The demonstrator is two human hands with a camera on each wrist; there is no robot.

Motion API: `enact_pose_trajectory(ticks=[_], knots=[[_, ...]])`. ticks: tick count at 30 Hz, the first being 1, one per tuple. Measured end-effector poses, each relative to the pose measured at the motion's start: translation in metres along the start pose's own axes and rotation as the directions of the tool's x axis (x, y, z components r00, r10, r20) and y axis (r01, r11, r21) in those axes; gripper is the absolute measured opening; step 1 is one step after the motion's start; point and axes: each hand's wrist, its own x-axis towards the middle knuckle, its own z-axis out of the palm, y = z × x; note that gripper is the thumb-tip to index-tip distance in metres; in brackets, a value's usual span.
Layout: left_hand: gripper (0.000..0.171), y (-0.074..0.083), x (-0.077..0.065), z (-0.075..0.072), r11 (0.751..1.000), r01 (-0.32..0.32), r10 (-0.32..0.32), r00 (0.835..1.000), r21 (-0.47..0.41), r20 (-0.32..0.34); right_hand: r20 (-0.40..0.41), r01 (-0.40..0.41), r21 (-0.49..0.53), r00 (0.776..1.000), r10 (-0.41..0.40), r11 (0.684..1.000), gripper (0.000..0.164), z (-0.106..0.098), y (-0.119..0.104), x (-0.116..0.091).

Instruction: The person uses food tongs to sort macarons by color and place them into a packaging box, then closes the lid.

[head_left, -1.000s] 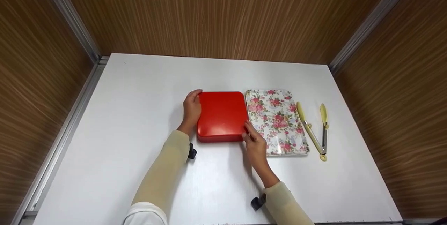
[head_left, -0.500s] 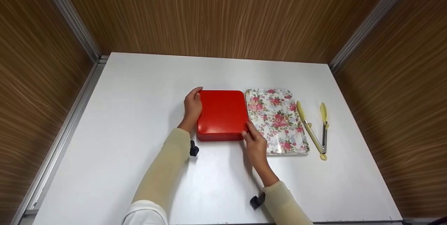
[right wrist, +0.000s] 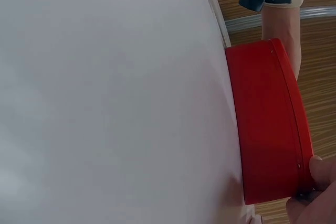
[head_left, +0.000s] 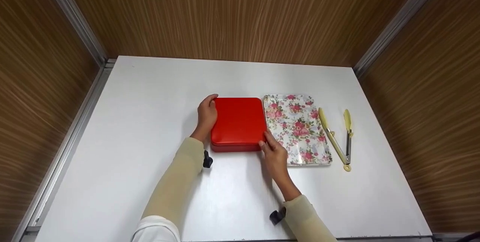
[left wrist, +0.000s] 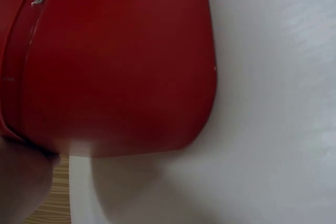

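Note:
A square red lidded box (head_left: 238, 120) sits on the white table, its top smooth and glossy. My left hand (head_left: 207, 115) grips its left side near the far corner, thumb along the top edge. At the near right corner my right hand (head_left: 275, 157) pinches the lid's edge. The right wrist view shows the box's side wall (right wrist: 265, 124) with the lid seam, and the right thumb (right wrist: 321, 171) pressed at the lid rim. In the left wrist view the red wall (left wrist: 121, 66) fills much of the frame, with part of the left hand (left wrist: 23, 182) at the lower left. The box's inside is hidden.
A floral tray (head_left: 296, 137) lies right beside the box, partly behind the right hand. Further right, yellow-tipped tongs (head_left: 339, 152) lie spread apart. Wood-grain panels (head_left: 240, 17) enclose the white table (head_left: 150, 95) at the back and sides.
Both hands keep nearly the same places on the box. A thin seam line shows more clearly along the box's front edge. The tray and tongs stay put.

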Motion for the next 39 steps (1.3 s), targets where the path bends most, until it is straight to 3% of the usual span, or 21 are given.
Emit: enact_pose_trajectory(ticks=[3,8,18,25,29,32,34,37,39], knots=[[0.038,-0.003,-0.002,0.0,1.0,-0.01,0.01,1.0,0.014,0.002,-0.003,0.006,0.007,1.0,-0.006,1.0,0.048,0.001,0.015,0.003],[0.037,-0.007,-0.004,-0.001,0.999,-0.019,0.02,1.0,0.036,-0.015,0.031,0.039,-0.021,0.999,-0.038,0.999,0.048,0.0,0.021,0.004],[0.037,-0.005,-0.002,-0.001,0.993,-0.071,0.073,0.997,0.097,-0.014,0.065,0.101,-0.12,0.993,-0.094,0.988,0.044,-0.005,0.022,0.007],[0.038,-0.005,-0.004,-0.002,0.993,-0.052,0.052,0.999,0.109,-0.005,0.095,0.105,-0.13,0.991,-0.093,0.986,0.045,-0.008,0.021,0.007],[0.039,-0.002,-0.009,-0.004,0.985,-0.057,0.056,0.998,0.165,0.008,0.042,0.155,-0.231,0.988,-0.149,0.961,0.035,-0.012,0.017,0.01],[0.04,0.004,-0.018,-0.008,0.964,-0.081,0.079,0.997,0.255,0.021,-0.009,0.205,-0.34,0.975,-0.221,0.918,0.03,-0.015,0.01,0.02],[0.042,0.007,-0.027,-0.012,0.94,-0.12,0.114,0.993,0.32,0.038,0.006,0.209,-0.384,0.975,-0.224,0.899,0.037,-0.015,0.005,0.032],[0.048,0.007,-0.045,-0.013,0.902,-0.156,0.131,0.987,0.402,0.091,0.118,0.19,-0.416,0.981,-0.154,0.889,0.061,-0.013,0.002,0.052],[0.055,0.006,-0.057,-0.011,0.878,-0.174,0.121,0.982,0.446,0.147,0.222,0.187,-0.427,0.97,-0.098,0.884,0.078,-0.01,0.003,0.065]])
